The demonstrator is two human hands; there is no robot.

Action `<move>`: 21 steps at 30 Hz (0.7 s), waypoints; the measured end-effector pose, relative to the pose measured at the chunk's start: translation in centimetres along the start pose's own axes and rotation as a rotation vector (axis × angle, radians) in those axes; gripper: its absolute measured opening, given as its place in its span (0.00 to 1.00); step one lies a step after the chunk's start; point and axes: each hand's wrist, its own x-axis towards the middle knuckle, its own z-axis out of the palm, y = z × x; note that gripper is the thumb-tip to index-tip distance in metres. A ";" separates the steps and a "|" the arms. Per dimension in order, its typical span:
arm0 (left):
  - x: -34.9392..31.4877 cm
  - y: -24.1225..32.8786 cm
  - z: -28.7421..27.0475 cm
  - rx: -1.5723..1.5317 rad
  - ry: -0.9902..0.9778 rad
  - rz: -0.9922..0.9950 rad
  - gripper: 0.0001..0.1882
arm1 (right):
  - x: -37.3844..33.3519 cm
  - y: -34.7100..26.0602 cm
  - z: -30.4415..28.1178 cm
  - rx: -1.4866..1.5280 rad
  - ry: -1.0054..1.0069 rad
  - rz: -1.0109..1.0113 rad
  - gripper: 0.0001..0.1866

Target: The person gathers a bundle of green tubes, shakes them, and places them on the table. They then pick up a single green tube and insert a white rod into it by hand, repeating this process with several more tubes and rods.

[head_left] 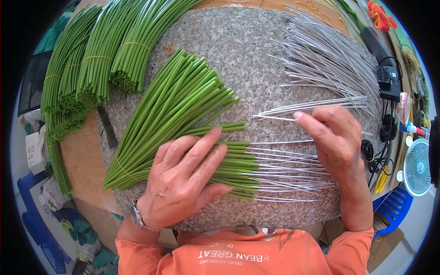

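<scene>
My left hand [181,176] lies spread over a fanned bundle of green plastic-looking stems [183,87]. A rubber band [124,170] holds the bundle together at its lower left end. Out of the stem ends near my left fingers stick several thin silvery wires [288,170], pointing right. My right hand [338,140] is closed in a pinch on a thin wire [277,118], whose other end shows past the far side of the hand. Just beyond it lie a few loose wires [316,103] on the speckled stone slab [220,34].
A large heap of silvery wires [327,55] covers the far right of the slab. More banded green stem bundles [98,57] lie at the far left. Along the right edge are a black adapter [388,82], cables [368,149], yellow-handled tool [382,178] and small fan [417,166].
</scene>
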 end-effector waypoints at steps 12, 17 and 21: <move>-0.1 0.1 0.3 0.006 -0.012 -0.001 0.39 | -0.7 -2.3 0.7 0.115 -0.057 0.087 0.19; 0.1 0.0 0.4 0.007 -0.011 0.002 0.39 | -1.3 -2.0 0.9 0.122 -0.047 0.096 0.19; 0.1 0.0 0.5 0.013 -0.012 -0.003 0.39 | -1.2 -2.0 1.1 0.134 -0.057 0.096 0.19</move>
